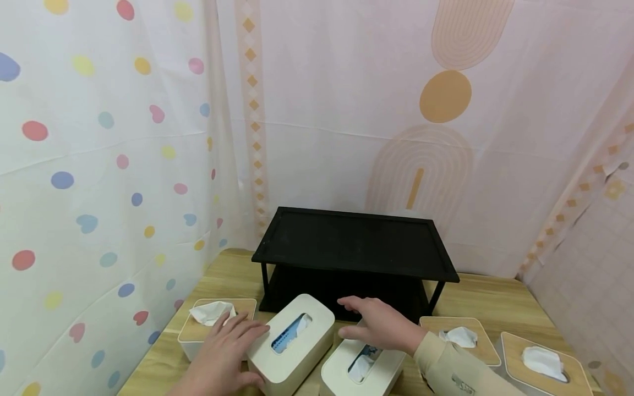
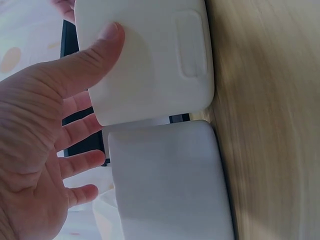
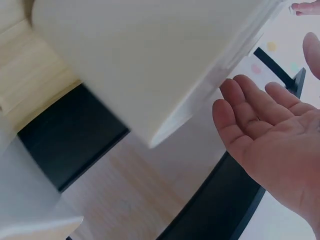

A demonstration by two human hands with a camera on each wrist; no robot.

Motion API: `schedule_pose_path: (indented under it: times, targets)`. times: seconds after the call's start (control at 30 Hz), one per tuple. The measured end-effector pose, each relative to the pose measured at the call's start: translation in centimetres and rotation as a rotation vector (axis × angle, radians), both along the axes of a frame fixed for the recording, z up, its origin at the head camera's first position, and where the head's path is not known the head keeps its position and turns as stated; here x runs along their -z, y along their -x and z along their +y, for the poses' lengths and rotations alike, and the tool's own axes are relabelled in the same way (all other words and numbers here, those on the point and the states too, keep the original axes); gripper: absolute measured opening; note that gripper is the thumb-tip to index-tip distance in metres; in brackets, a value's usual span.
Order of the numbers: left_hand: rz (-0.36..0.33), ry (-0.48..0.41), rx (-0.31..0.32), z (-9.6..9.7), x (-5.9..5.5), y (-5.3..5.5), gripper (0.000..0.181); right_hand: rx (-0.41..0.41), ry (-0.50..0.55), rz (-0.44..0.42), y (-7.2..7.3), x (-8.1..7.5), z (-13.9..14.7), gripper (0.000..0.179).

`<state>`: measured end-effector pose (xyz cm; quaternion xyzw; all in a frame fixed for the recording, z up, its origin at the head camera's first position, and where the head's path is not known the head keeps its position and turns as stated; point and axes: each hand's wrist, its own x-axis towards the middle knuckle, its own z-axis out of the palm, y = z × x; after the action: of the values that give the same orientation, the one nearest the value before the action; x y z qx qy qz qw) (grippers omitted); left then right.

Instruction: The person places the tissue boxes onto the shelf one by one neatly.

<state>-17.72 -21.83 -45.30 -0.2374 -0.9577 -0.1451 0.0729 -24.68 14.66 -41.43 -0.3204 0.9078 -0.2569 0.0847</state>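
Note:
In the head view, my left hand (image 1: 225, 352) lies over the near left side of a white tissue box (image 1: 307, 347) with a slot in its top. In the left wrist view, its thumb (image 2: 107, 45) lies across the end of that box, the other fingers spread by its top edge. My right hand (image 1: 378, 324) hovers over a second white tissue box (image 1: 383, 374), palm down, fingers loosely extended. The right wrist view has its fingers (image 3: 250, 107) beside a white box (image 3: 150, 60), gripping nothing. Blue packaging and white tissue show in both slots.
A black two-tier rack (image 1: 356, 242) stands behind the boxes. One wood-topped tissue box (image 1: 193, 330) sits by my left hand. Two more, a nearer one (image 1: 475, 324) and a farther one (image 1: 525, 374), sit at the right. Patterned curtains (image 1: 337, 99) hang around the wooden table (image 1: 238, 272).

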Motion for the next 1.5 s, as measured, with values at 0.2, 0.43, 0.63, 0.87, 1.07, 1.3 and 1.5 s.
schedule_pose_path:
  times: [0.2, 0.43, 0.63, 0.87, 1.07, 1.3, 1.5]
  targets:
    - [-0.009, 0.008, -0.027, -0.1, 0.1, 0.0, 0.093, -0.014, -0.002, -0.133, 0.3, 0.3, -1.3, 0.073]
    - [0.01, 0.003, -0.034, 0.0, 0.1, -0.1, 0.095, -0.023, -0.024, -0.175, 0.2, 1.1, -2.2, 0.076]
    - [0.046, 0.017, -0.025, 0.4, 0.1, 0.2, 0.097, -0.03, -0.019, -0.17, 0.3, 1.1, -2.2, 0.075]
    - [0.076, 0.028, -0.001, 0.8, 0.4, 0.6, 0.102, -0.018, 0.017, -0.223, 0.9, 1.3, -2.5, 0.078]
    - [0.107, 0.02, 0.002, 1.3, 0.5, 0.7, 0.105, 0.021, 0.059, -0.261, 1.1, 1.4, -2.3, 0.076]
    - [0.179, 0.059, -0.051, 1.9, 0.5, 1.1, 0.106, 0.048, 0.056, -0.225, 1.1, 1.3, -1.4, 0.075]
    - [0.237, 0.082, -0.144, 2.3, 0.8, 1.1, 0.106, 0.079, 0.002, -0.155, 1.1, 1.6, -0.7, 0.071]
